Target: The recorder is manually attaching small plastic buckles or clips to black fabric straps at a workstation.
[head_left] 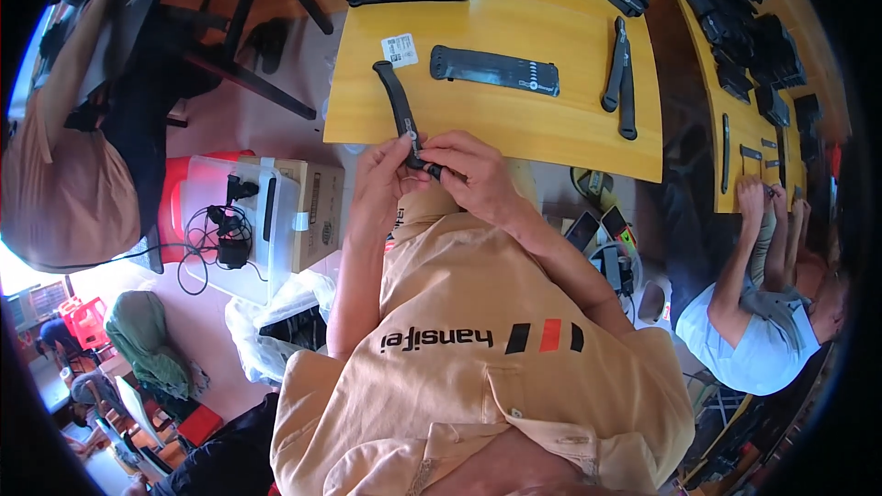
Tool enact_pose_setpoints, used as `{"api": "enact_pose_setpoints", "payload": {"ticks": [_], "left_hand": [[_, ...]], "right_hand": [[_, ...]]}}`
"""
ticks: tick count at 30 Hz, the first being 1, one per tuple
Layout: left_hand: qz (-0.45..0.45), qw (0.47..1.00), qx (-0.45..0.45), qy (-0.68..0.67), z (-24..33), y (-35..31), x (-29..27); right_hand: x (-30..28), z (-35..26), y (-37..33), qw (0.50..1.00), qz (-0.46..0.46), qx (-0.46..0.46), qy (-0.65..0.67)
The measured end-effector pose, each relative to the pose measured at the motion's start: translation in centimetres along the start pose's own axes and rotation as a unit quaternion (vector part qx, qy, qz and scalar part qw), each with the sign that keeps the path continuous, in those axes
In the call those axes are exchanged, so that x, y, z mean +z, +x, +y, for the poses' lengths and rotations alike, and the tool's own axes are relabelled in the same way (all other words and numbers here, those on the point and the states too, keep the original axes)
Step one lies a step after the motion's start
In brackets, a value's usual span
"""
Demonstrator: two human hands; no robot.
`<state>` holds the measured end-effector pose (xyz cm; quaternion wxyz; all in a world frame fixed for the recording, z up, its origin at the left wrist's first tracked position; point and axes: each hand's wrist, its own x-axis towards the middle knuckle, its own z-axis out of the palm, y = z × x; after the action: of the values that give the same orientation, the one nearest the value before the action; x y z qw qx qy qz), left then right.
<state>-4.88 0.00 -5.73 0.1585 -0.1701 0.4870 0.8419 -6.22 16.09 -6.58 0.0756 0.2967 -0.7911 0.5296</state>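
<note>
Black strap (401,110): the left hand (381,170) and right hand (473,170) are pinching its near end, probably a buckle; a loosening grip could be dropping it off the yellow table (514,119).

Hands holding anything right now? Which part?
Both. Left hand and right hand pinch the near end of a long black strap; its far end lies on the yellow table.

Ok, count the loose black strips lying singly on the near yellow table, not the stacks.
3: a wide flat strip mid-table, and two narrow strips side by side toward the right edge. A fourth is held in both hands. The stacks may hide more.
</note>
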Motion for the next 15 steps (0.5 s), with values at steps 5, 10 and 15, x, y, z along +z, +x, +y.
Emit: {"api": "enact_pose_setpoints", "payload": {"ticks": [5, 10, 15], "left_hand": [[-0.038, 0.999, 0.009, 0.02, 0.4, -1.7, 0.0], [-0.036, 0.994, 0.013, 0.107, 0.7, -2.3, -0.8], [-0.055, 0.989, 0.032, 0.131, 0.7, -2.6, -0.9]], "right_hand": [[-0.3, -0.3, 0.4, 0.998, 0.003, 0.024, 0.055], [-0.4, -0.5, 0.5, 0.999, -0.026, 0.005, 0.042], [-0.7, -1.0, 1.0, 0.998, -0.03, -0.049, -0.002]]}}
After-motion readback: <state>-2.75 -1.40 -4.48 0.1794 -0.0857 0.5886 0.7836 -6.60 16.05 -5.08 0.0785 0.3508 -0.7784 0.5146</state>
